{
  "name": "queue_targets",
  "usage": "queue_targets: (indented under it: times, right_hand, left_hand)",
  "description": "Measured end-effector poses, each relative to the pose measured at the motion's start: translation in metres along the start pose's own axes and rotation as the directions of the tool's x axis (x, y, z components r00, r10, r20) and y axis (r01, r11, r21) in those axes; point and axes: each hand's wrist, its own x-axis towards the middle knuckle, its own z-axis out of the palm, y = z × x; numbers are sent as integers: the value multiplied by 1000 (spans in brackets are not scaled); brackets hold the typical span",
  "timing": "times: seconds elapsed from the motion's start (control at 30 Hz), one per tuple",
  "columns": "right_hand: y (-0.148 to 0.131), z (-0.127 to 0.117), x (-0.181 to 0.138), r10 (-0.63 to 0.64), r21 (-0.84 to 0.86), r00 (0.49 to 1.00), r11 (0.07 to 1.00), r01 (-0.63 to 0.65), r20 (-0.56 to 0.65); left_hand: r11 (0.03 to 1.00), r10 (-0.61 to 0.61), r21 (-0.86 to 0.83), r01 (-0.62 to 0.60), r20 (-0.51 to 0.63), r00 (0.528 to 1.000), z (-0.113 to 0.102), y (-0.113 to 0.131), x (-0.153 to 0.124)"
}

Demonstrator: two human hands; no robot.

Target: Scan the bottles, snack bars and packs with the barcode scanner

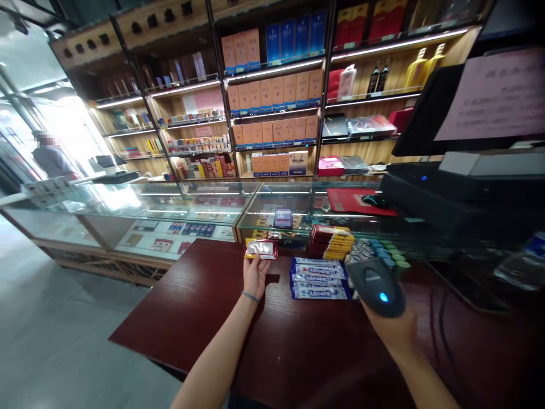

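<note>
Between the thumb and fingers of my left hand (255, 279) is a small red and yellow packet (261, 248) with a pale panel, held up above the dark wooden counter (187, 307). My right hand (395, 326) is wrapped round a black barcode scanner (377, 286) with a lit blue light; the scanner hides most of the fingers. On the counter between my hands lies a pile of blue and white wrapped sticks (320, 278). Behind them stands a stack of red and yellow packets (331, 242). Several green-topped small items (392, 254) sit just beyond the scanner.
Glass display cases (204, 199) run along the far side. A red mat (357, 202) with a mouse (374, 200) lies on the glass. At right stand a monitor (419, 119) and black equipment (464, 199). Loose cables cross the counter's right side. A person (53, 156) stands far left.
</note>
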Motion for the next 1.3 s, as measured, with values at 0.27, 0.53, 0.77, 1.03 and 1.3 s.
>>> queue_targets:
  times: [0.27, 0.53, 0.77, 1.03, 1.3]
  right_hand:
    - [-29, -5, -7, -170, 146, 908, 982, 122, 384]
    - [-45, -3, -12, -113, 169, 840, 985, 26, 530]
    - [-45, -5, -11, -137, 180, 794, 983, 36, 592]
    - [-47, -9, -3, -191, 211, 764, 975, 73, 616]
    - [-37, -4, -11, -170, 224, 815, 973, 51, 554]
  left_hand:
    - [999, -3, -36, 4, 12, 1000, 2, 0, -4]
    - [1000, 9, 15, -9, 24, 1000, -2, -1, -1]
    - [998, 25, 62, -26, 7, 1000, -4, -2, 0]
    - [999, 37, -16, -36, 92, 995, -2, -1, -5]
    - [999, 9, 35, -10, 25, 1000, -3, -2, 1]
